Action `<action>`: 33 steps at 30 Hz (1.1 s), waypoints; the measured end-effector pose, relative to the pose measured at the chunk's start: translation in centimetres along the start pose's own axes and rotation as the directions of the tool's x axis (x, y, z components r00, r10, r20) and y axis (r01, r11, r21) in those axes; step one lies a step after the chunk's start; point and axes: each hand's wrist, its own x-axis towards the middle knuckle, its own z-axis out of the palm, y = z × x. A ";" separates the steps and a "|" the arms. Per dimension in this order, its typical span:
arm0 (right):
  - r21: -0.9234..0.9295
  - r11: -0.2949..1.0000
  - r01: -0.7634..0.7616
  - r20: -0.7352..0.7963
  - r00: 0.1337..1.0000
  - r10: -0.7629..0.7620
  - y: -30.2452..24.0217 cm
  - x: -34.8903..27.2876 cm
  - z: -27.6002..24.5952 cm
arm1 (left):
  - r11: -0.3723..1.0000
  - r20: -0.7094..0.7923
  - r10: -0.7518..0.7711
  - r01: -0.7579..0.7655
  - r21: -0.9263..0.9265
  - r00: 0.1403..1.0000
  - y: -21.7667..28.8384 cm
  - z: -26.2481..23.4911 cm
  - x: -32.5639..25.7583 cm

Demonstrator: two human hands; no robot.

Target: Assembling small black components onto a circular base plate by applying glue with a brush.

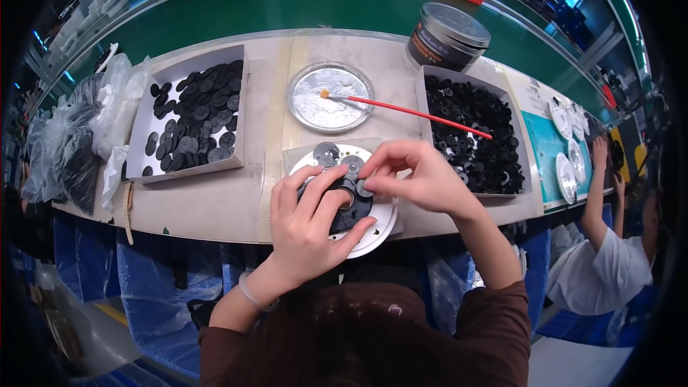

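- Round white plate [380,233] with the dark gear assembly [347,208] on it sits at the near edge of the worktop [215,208], dead centre, right under my hands.
- My left hand [312,226] lies over the assembly, fingers curled around its left side and thumb pressed on the plate's near part; grip closed on the assembly, holding it down.
- My right hand [416,175] comes in from the right, thumb and forefinger pinched on a small grey gear [364,188] at the top right of the assembly; grip is tight, other fingers fanned out above.
- Two more grey gears [327,152] show on the far part of the plate, clear of both hands.
- Open tray of flat black discs [193,118] stands to the left; tray of black ring-shaped gears [476,132] to the right, just beyond my right hand.
- Round glass dish [330,97] sits behind the plate, a red-handled brush [416,115] lying from the dish across to the right tray.
- Dark round tin [448,36] stands behind the right tray, at the edge of the green conveyor belt [287,3].
- Clear bags of black parts [79,136] are piled at far left.
- Another person [602,258] in a white top works at far right, arm raised to white round plates [570,158] there.
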 end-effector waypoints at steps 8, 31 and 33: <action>-0.538 0.827 0.166 -0.343 0.852 -0.394 -1.7 -2.4 -1.9 | 1.000 0.010 -0.007 0.007 -0.001 1.000 0.1 -0.2 0.1; -0.823 0.504 -0.262 -0.426 0.871 -0.243 3.4 -2.7 -6.0 | 0.999 0.098 0.030 -0.032 0.014 0.995 0.3 -0.4 0.4; -0.811 0.501 -0.302 -0.438 0.881 -0.178 3.1 -2.5 -5.8 | 0.999 0.098 0.031 -0.032 0.019 0.995 0.2 -0.4 0.4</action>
